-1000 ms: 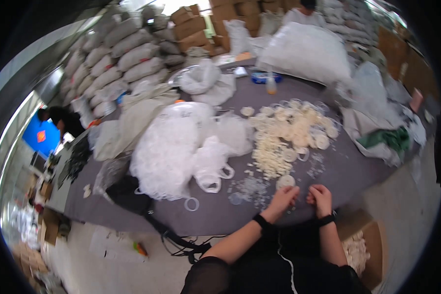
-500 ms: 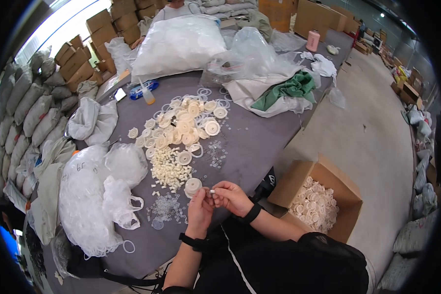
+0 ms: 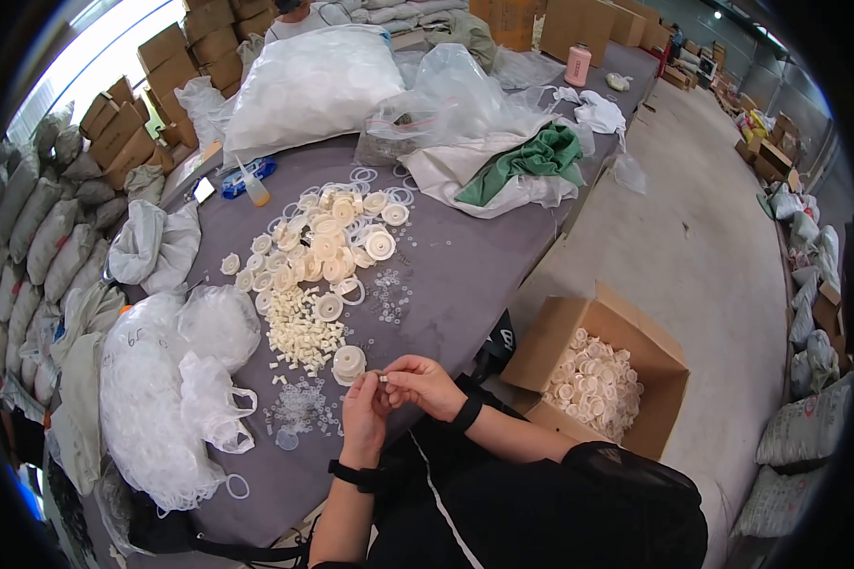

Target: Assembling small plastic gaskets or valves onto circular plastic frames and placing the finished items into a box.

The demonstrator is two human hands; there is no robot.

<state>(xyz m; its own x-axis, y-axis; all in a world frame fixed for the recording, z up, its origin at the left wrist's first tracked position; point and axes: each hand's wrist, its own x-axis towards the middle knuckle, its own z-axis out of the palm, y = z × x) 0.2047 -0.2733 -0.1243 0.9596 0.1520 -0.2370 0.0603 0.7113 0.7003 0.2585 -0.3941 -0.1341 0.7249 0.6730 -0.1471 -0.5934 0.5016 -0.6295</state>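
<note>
Fingertips together over the near edge of the table, my left hand (image 3: 362,417) and my right hand (image 3: 425,387) pinch a small cream plastic piece (image 3: 383,378) between them. Its finer shape is partly hidden by the fingers. Just beyond my left fingertips sits a round cream plastic cap (image 3: 349,363), perhaps stacked on another. A heap of small cream plastic fittings (image 3: 304,330) lies farther off, with tiny clear washers (image 3: 302,406) to the left of my left hand. Behind them spreads a pile of round cream caps (image 3: 327,245) mixed with clear rings (image 3: 399,194).
On the floor at right stands an open cardboard box (image 3: 657,360) of cream caps. Clear plastic bags (image 3: 152,398) fill the table's left side. Farther back are a glue bottle (image 3: 254,187), a green cloth (image 3: 527,166), a big white sack (image 3: 313,90) and another person (image 3: 294,21).
The whole scene has shifted left in the picture as my head turned slightly. Both hands keep the small piece pinched in nearly the same place by the cap.
</note>
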